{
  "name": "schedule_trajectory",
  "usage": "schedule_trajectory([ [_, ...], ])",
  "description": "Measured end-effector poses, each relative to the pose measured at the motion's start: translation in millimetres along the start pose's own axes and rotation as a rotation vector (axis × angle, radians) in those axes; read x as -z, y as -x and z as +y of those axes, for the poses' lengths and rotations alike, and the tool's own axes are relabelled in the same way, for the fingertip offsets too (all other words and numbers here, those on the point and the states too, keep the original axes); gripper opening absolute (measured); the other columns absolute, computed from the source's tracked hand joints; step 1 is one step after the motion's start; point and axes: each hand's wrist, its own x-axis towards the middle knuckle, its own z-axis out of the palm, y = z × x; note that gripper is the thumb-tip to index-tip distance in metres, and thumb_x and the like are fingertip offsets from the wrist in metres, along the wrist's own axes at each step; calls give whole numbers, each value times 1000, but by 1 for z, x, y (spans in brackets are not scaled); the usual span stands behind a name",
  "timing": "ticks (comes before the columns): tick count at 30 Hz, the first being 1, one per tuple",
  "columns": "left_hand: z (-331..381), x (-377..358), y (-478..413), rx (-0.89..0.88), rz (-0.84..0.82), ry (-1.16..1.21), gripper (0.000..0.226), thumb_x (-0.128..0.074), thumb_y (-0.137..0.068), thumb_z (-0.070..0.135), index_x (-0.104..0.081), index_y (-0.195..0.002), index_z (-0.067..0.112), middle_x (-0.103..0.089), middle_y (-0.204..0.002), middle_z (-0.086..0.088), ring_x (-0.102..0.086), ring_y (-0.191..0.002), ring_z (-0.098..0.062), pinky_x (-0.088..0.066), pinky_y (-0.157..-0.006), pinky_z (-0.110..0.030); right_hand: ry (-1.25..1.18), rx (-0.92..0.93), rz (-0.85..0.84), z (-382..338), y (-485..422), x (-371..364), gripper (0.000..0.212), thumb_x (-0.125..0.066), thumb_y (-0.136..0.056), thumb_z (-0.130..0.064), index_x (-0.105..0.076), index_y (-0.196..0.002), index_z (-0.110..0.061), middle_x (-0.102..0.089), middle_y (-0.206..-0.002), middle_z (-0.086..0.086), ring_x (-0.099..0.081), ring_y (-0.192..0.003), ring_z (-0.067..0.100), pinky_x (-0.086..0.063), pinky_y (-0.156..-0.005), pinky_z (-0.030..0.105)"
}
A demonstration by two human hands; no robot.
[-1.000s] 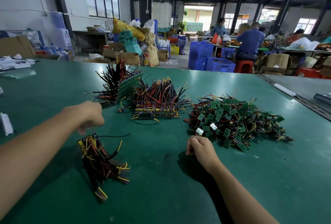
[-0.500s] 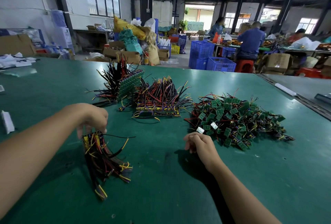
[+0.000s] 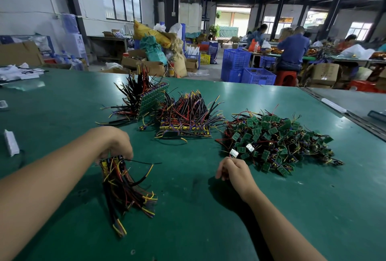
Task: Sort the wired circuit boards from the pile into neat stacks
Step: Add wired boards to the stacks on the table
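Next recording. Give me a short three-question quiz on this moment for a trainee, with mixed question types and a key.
1. True or false: the left hand holds a bundle of wired boards.
2. Multiple choice: the loose pile of small green boards lies A) right of the neat stack, B) left of it, C) under the left hand.
3. Fill in: the ___ hand sits with curled fingers beside the loose pile's near edge.

Key: 1 true. 2 A. 3 right, the right hand.
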Motion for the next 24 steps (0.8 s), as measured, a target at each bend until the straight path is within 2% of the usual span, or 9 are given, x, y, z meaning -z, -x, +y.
schedule_trajectory([
  [2,4,-1,2,13,-32,9,43,-55,-94,37,-50,-126,8,-45,-140,-21,-57,-115,-40,-58,-47,-34,-50,0,4,-1,1,0,46,-35,-91,-4,-63,-56,-13,-69,-68,12,-54,-58,15,-44,-59,25],
  [4,6,-2,1,23,-81,31,53,-56,-96,31,-42,-139,5,-35,-148,-24,-54,-118,-44,-56,-46,-35,-74,3,11,-1,1,0,43,-34,-91,-2,-63,-60,-10,-69,-66,12,-53,-57,15,-43,-56,22],
  [8,5,-3,-1,-38,-113,193,25,-62,-90,13,-64,-112,0,-62,-104,-18,-68,-80,-34,-60,-62,-41,-75,-6,12,-1,-2,-2,37,-34,-97,0,-66,-79,-10,-70,-71,8,-54,-55,15,-43,-53,19],
  [11,7,-2,1,-170,-201,375,14,-60,-90,11,-68,-99,4,-66,-103,-15,-64,-78,-32,-57,-66,-39,-55,15,-5,-2,-2,-4,28,-38,-106,-16,-64,-96,-15,-73,-82,3,-58,-53,16,-45,-54,18],
  [14,14,-3,4,-323,-284,672,10,-55,-90,11,-65,-92,9,-68,-98,-11,-61,-76,-28,-54,-71,-37,-21,36,-19,-2,1,-3,35,-39,-105,-28,-60,-84,-9,-67,-60,7,-55,-45,17,-45,-52,23],
  [17,28,-10,7,-454,-335,886,12,-62,-79,18,-67,-88,13,-70,-82,-7,-64,-72,-23,-55,-65,-32,-16,23,40,-3,3,-1,44,-39,-104,-35,-53,-70,-10,-52,-41,4,-42,-35,13,-37,-46,23],
  [19,40,-17,8,-501,-359,991,16,-63,-74,23,-69,-87,15,-70,-78,-6,-65,-69,-20,-56,-59,-27,28,30,61,-4,4,-2,52,-38,-104,-38,-47,-60,-11,-46,-36,2,-36,-35,10,-34,-48,23],
  [22,59,-33,6,-497,-392,1150,22,-55,-87,20,-74,-78,16,-71,-68,-5,-68,-58,-17,-53,-52,-23,43,40,46,-8,7,-4,69,-38,-100,-49,-44,-47,-6,-42,-33,3,-36,-35,11,-36,-50,24],
  [24,71,-45,5,-495,-397,1239,20,-56,-86,19,-73,-78,14,-70,-70,-6,-65,-57,-19,-53,-57,-28,-66,39,5,-10,10,-4,71,-34,-99,-54,-52,-49,-6,-49,-40,7,-44,-40,15,-40,-52,23],
])
